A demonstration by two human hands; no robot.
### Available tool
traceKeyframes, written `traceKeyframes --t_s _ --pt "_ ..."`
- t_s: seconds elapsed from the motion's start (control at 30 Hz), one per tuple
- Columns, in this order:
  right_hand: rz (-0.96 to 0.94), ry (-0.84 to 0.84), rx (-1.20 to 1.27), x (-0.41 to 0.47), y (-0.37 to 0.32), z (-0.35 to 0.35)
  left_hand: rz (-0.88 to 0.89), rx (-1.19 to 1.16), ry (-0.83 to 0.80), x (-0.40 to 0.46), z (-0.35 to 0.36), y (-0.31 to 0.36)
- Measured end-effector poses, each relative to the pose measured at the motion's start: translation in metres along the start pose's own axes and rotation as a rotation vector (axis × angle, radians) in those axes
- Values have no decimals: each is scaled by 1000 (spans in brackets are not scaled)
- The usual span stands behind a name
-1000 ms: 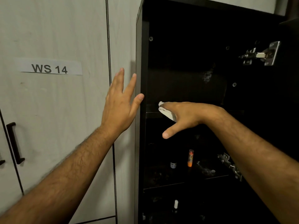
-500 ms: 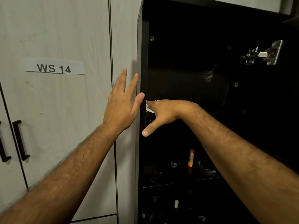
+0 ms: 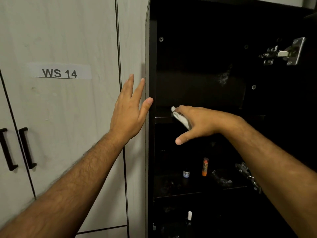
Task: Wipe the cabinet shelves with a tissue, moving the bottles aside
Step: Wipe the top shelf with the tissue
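Observation:
My right hand (image 3: 197, 123) lies palm down on the upper shelf (image 3: 163, 119) of the open black cabinet, pressing a white tissue (image 3: 181, 118) under its straight fingers, thumb hanging below the shelf edge. My left hand (image 3: 129, 110) is flat and spread against the cabinet's left side panel (image 3: 151, 66), thumb on its front edge. On the lower shelf (image 3: 176, 194) stand an orange-capped bottle (image 3: 205, 167) and a small dark bottle with a label (image 3: 186, 174). A white-capped bottle (image 3: 189, 216) stands on the shelf below.
White cupboard doors (image 3: 60, 117) with black handles (image 3: 27, 148) and a "WS 14" label (image 3: 60, 73) fill the left. Metal hinges (image 3: 284, 52) sit on the cabinet's right wall, another hinge (image 3: 248, 176) lower down. A crumpled clear wrapper (image 3: 221, 180) lies on the lower shelf.
My right hand with the tissue slid left to the shelf's corner, then back right along the shelf. My left hand has stayed on the side panel.

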State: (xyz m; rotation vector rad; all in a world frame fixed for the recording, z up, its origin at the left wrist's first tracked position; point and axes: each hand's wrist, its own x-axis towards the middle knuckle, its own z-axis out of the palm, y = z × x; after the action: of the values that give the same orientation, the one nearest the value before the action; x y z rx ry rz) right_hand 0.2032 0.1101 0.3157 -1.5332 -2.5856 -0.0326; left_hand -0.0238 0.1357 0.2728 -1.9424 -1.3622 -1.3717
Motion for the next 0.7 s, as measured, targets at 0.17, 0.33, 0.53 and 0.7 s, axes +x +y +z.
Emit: traceKeyframes --t_s 0.17,0.33,0.53,0.7 --pt "-30 126 -182 18 -43 14 5 -26 4 -1 1 2" --pt "-213 374 -263 2 -53 43 12 -42 0 -2 -2 3" --pt "-225 353 210 -10 -22 32 15 -74 -8 -1 -8 1" --pt "-189 644 132 18 -45 52 29 -109 -18 -3 -6 8"
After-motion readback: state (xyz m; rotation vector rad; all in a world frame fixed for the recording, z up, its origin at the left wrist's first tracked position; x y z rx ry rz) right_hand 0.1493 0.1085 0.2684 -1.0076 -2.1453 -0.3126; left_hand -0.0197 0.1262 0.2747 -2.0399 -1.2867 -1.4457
